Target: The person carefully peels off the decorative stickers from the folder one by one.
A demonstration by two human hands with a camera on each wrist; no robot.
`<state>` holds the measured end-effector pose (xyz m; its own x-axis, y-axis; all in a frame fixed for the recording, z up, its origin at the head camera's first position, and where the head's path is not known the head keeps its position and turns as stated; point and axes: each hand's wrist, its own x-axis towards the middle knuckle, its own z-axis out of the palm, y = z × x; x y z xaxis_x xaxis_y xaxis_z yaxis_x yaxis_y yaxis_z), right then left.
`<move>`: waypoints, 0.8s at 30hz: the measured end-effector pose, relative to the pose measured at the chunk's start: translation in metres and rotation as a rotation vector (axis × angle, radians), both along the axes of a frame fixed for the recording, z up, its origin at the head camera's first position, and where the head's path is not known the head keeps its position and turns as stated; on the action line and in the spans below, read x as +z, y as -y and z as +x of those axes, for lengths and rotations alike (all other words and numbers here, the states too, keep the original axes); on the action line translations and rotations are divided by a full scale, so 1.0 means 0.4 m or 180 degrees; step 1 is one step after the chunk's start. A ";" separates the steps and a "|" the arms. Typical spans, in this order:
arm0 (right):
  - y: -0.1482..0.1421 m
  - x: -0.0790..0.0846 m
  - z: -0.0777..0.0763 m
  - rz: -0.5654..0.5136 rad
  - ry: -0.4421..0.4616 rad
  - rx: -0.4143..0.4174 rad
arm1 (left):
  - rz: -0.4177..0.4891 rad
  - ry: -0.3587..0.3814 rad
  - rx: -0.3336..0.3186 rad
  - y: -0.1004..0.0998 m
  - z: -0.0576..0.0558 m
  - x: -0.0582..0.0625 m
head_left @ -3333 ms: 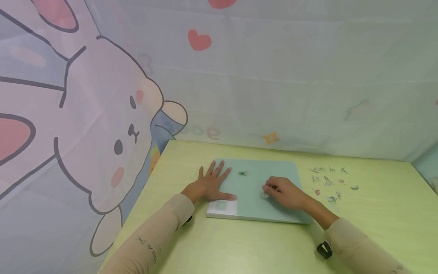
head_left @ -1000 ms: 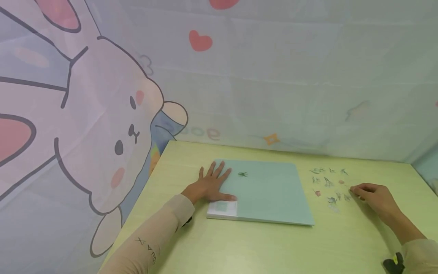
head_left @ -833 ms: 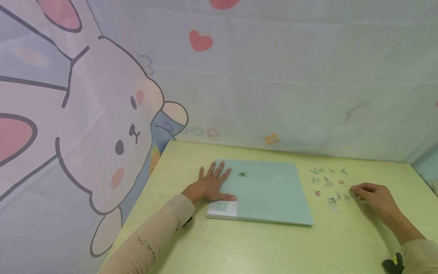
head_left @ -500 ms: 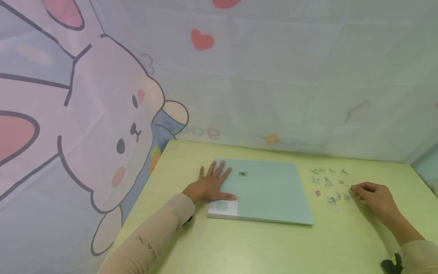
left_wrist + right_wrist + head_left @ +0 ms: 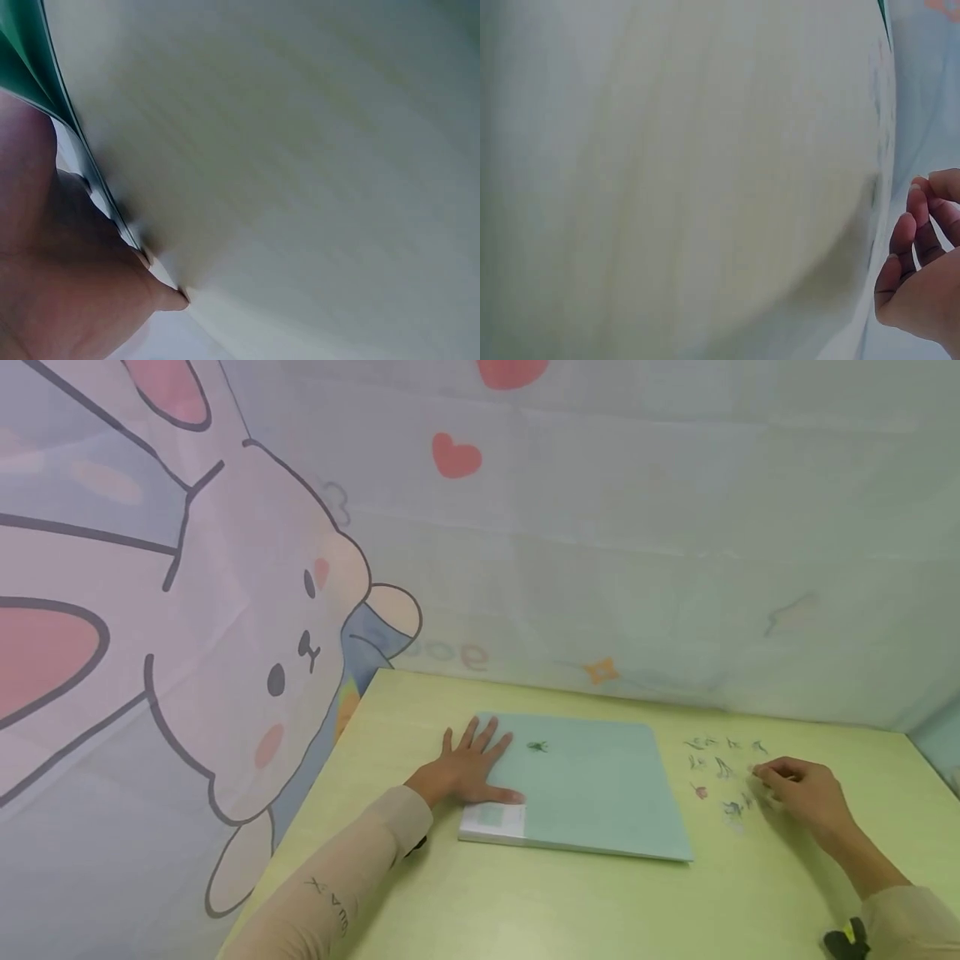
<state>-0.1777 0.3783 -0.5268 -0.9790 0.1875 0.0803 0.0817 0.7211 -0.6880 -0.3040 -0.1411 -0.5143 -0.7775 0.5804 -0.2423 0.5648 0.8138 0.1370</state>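
A pale green folder [image 5: 592, 785] with a white label at its lower left lies on the table, one small green plant-shaped sticker [image 5: 537, 747] on its cover. My left hand [image 5: 468, 772] rests on the folder's left side, fingers spread; the left wrist view shows this hand [image 5: 75, 255] at the folder's edge. Over the loose stickers to the right, my right hand [image 5: 806, 797] pinches a small, pale flower sticker between thumb and forefinger, mostly covered by the fingertips. In the right wrist view the thumb and forefinger of this hand [image 5: 930, 255] meet at their tips.
Several clear plant and flower stickers, among them a red flower [image 5: 700, 792] and a blue-green one [image 5: 732, 808], lie right of the folder on the yellow-green table [image 5: 570, 902]. A cloth backdrop [image 5: 637, 527] with a printed rabbit hangs behind.
My right hand left the folder for the stickers at the right, then shifted slightly left onto the pale flower sticker. The left hand stays on the folder. The head view shifted slightly.
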 end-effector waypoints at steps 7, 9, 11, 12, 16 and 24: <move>0.065 0.025 -0.044 -0.0130 -0.0057 0.0338 | 0.0004 0.0000 0.0032 -0.005 -0.002 -0.002; 0.090 0.034 -0.056 -0.0110 -0.0054 0.0458 | -0.0006 0.0001 0.0049 -0.005 -0.002 -0.004; 0.117 0.040 -0.064 -0.0045 -0.0090 0.0548 | -0.0001 0.0012 0.0063 -0.005 -0.003 -0.006; 0.130 0.043 -0.067 -0.0002 -0.0123 0.0608 | -0.0008 0.0009 0.0061 -0.005 -0.003 -0.007; 0.177 0.043 -0.079 0.0090 -0.0242 0.0787 | 0.0027 0.0018 0.0064 -0.005 -0.006 -0.011; 0.254 0.041 -0.098 -0.0026 -0.0323 0.1059 | 0.0047 0.0097 0.0080 -0.005 -0.022 -0.024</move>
